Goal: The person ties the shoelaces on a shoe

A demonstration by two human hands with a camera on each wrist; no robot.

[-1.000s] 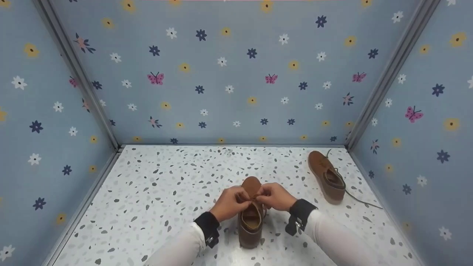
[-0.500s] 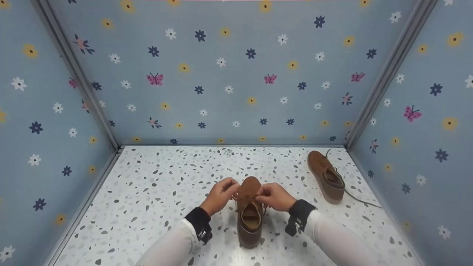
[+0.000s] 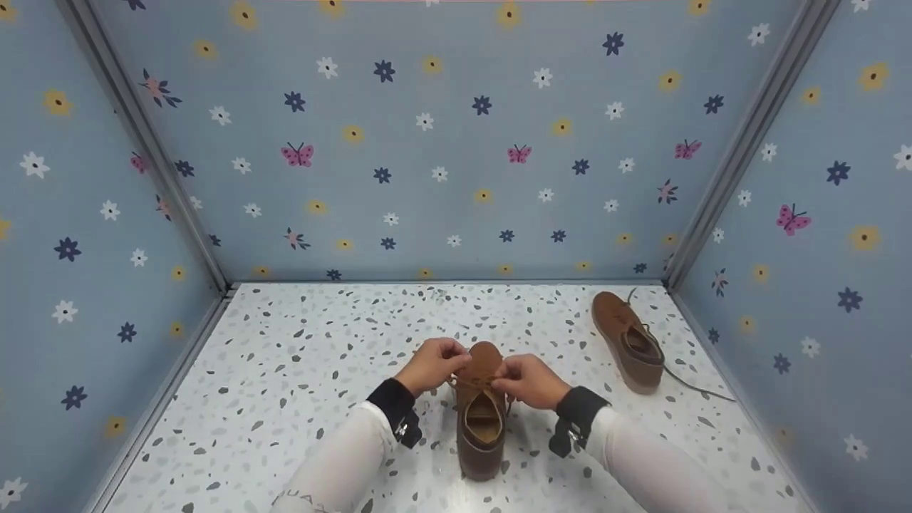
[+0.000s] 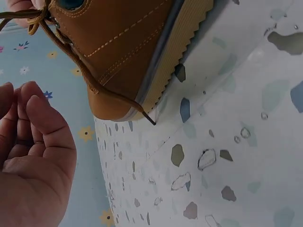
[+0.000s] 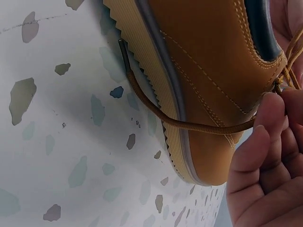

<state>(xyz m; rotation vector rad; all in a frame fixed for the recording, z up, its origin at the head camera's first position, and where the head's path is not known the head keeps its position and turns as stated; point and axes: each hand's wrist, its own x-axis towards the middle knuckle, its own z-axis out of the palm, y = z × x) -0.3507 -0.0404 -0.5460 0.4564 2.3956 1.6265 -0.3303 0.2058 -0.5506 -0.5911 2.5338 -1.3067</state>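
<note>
A brown lace-up shoe (image 3: 482,442) stands upright on the floor, toe pointing away from me. My right hand (image 3: 536,380) pinches the brown shoelace (image 5: 203,126) beside the knot, on the shoe's right side. One lace end hangs down over the sole to the floor there. My left hand (image 3: 432,365) is at the left of the toe, fingers loosely bent, with no lace showing between the fingertips in the left wrist view. On that side another lace end (image 4: 113,97) hangs along the shoe, and a lace strand runs out from the knot (image 4: 35,20).
A second brown shoe (image 3: 630,342) stands at the right, its untied lace (image 3: 698,390) trailing over the speckled white floor (image 3: 320,356). Blue flowered panels (image 3: 442,142) enclose the floor at the back and both sides.
My left hand moved from the knot out to the left, drawing the lace, then up and slightly right toward the toe. My right hand has stayed at the lacing.
</note>
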